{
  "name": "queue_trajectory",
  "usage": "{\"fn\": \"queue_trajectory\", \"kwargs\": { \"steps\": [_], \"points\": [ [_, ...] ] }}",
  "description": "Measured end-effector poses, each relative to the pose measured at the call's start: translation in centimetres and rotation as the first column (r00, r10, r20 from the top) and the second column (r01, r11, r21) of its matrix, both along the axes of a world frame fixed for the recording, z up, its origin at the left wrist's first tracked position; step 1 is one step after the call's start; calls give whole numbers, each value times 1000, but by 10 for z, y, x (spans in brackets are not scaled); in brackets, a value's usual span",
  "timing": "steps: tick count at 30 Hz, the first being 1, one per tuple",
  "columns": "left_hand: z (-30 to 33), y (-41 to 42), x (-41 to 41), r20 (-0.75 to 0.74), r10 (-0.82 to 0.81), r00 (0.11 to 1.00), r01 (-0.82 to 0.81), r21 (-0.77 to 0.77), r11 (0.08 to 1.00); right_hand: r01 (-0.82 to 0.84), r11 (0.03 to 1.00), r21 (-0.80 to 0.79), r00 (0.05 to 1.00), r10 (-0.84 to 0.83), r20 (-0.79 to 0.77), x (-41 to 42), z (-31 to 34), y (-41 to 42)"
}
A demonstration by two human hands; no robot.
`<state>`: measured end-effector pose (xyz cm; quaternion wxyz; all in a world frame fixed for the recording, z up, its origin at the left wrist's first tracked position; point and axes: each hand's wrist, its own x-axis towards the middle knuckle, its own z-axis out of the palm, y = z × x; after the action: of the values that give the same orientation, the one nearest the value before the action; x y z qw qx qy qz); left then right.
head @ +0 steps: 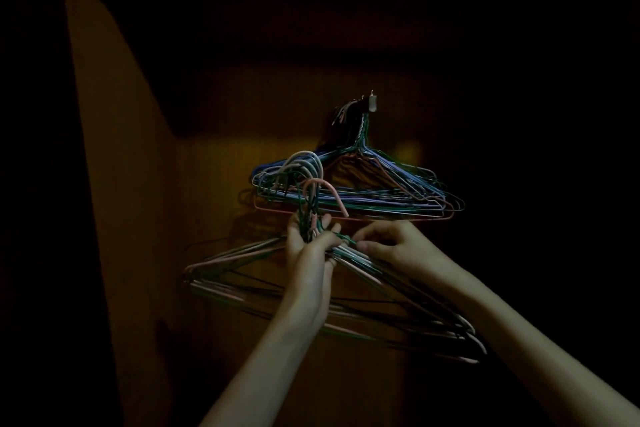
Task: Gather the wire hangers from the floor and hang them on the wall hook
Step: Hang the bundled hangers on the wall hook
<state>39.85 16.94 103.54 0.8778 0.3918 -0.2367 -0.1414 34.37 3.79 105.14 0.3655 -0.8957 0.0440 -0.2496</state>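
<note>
Hanging was partly done: one batch (pixel 360 184) already sat on hook (pixel 371 103). Left hand (pixel 313 250) gripped second bundle (pixel 311 291) by necks, just below hung batch. Right hand (pixel 388 246) pinched one wire at bundle's neck. Left to do: lift bundle onto hook. Floor out of view.

dim wood wall (pixel 221 163), pale side panel (pixel 114 149)

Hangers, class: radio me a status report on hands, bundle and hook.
Left hand grips the held bundle at its necks. Right hand pinches one wire. Wall hook already carries a hung bunch, crowding it.
</note>
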Motion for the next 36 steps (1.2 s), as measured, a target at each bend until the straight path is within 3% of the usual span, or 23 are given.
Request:
{"fn": "queue_trajectory", "kwargs": {
  "steps": [9,13,20,24,36],
  "points": [
    [-4,3,-7,15,19,1000,-19,42,999,57,992,108,998,-59,22,-5,-1,0],
    [-5,4,-10,14,10,1000,-10,47,999,180,978,103,975,-191,113,-7,-1,-7],
    [-3,2,-9,28,8,1000,-9,51,999,368,929,-36,896,-344,279,-20,2,-39],
    [4,-8,-10,70,19,997,-23,49,999,511,845,-159,828,-435,354,-19,5,-51],
    [19,-44,12,211,71,975,-96,113,989,574,811,-115,691,-405,598,-2,54,-89]
  ]
}}
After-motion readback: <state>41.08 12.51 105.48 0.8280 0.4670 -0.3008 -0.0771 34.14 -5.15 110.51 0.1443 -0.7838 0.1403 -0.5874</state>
